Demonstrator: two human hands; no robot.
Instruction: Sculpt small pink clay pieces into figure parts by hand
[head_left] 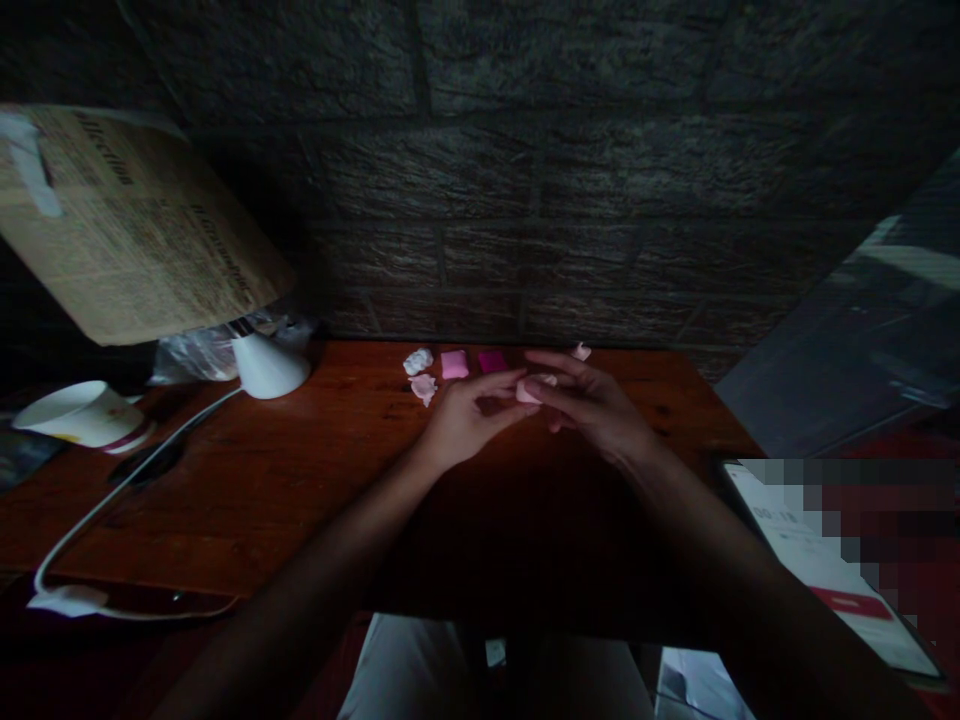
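Note:
Above the wooden table, a small pale pink clay-like lump [532, 391] sits between my two hands. My left hand [459, 418] pinches its left side with thumb and fingers. On its right, my right hand [604, 408] grips the lump with the thumb across its front. Just behind the hands lie a pink square piece [454, 364] and a magenta square piece [492, 361]. To their left are a white crumpled piece [418, 361] and a ragged pale pink piece [423, 388]. Another small pale pink scrap [582, 351] rests behind my right hand.
A lamp with a newspaper-print shade [142, 230] and white base [268, 366] stands at left, its cord [142, 465] running over the table edge. Beside it is a paper cup [84, 415]. A lit tablet [817, 560] is at right. A stone-block wall [487, 180] rises behind.

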